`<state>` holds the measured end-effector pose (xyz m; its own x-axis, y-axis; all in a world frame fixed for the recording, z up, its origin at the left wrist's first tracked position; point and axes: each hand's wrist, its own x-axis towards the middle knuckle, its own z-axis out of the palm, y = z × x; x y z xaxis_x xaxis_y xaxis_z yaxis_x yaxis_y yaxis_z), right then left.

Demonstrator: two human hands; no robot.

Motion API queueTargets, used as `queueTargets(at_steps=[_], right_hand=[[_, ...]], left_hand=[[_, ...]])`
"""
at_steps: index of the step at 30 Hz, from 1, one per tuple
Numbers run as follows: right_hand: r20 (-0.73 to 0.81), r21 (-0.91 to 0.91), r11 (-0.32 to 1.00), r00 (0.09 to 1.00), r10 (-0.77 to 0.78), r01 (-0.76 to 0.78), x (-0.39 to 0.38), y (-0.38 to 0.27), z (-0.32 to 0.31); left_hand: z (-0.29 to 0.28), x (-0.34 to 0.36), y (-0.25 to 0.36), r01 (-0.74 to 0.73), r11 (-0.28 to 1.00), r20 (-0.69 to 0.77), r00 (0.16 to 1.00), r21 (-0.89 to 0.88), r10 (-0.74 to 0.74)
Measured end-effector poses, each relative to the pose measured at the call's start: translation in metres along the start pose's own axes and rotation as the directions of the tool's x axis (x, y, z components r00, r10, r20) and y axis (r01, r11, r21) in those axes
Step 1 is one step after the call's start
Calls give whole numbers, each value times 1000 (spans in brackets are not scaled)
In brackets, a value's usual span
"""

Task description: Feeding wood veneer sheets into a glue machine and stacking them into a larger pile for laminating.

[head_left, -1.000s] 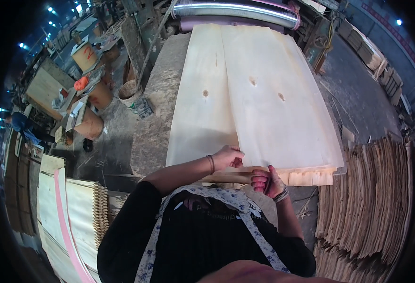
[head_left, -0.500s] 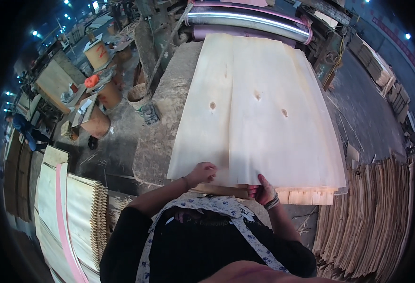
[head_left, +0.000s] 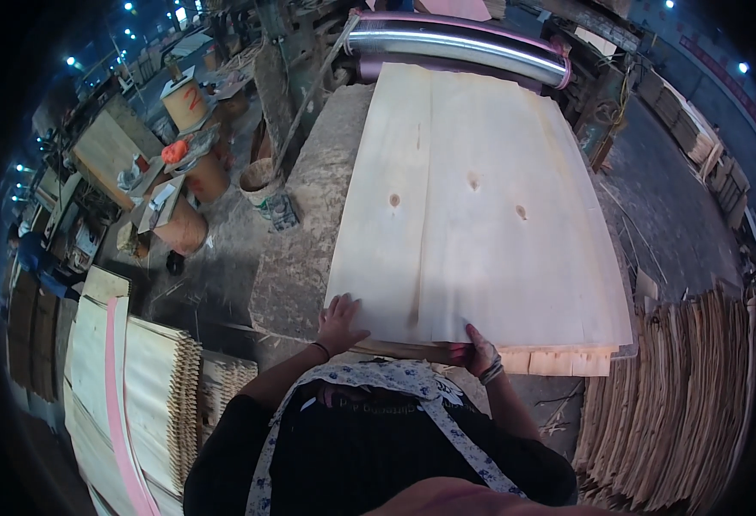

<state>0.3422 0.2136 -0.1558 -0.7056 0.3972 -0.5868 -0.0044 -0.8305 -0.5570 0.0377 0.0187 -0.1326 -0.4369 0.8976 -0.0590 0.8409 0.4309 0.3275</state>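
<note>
Pale wood veneer sheets (head_left: 516,267) lie stacked in front of me, with a seam running lengthwise and several brown knots on the top face. My left hand (head_left: 338,327) rests at the near left corner, fingers spread over the top sheet. At the near edge, right of the seam, my right hand (head_left: 479,353) pinches the veneer sheet, thumb above and fingers curled partly out of sight beneath. The layered ends of lower sheets (head_left: 559,359) stick out to the right of that hand.
Beyond the sheets lies a shiny metal roller (head_left: 455,41). A veneer stack with a pink strip (head_left: 116,378) stands at left, upright veneer sheets (head_left: 670,396) at right. Left of the work are a bucket (head_left: 259,176) and round drums (head_left: 180,228). Another person (head_left: 41,258) is far left.
My left hand has moved left from near the seam to the sheet's near left corner, and its curled fingers have spread out. My right hand stays at the near edge.
</note>
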Motion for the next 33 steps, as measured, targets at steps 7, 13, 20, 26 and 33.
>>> queueTargets(at_steps=[7, 13, 20, 26, 33], right_hand=[[19, -2, 999, 999, -37, 37, -2, 3, 1], [-15, 11, 995, 995, -98, 98, 0, 8, -2], [-46, -27, 993, 992, -119, 118, 11, 16, -11], [-152, -104, 983, 975, -165, 150, 13, 21, -5], [-114, -113, 982, 980, -161, 148, 9, 18, -1]], left_hand=[[15, -2, -12, -56, 998, -44, 998, -30, 55], [18, 1, -19, -90, 996, -22, 996, 13, 90], [16, 11, -37, -143, 989, 73, 987, -44, 145], [16, 13, -46, -210, 977, 91, 973, -29, 211], [10, 13, -45, -241, 970, 107, 964, -13, 241]])
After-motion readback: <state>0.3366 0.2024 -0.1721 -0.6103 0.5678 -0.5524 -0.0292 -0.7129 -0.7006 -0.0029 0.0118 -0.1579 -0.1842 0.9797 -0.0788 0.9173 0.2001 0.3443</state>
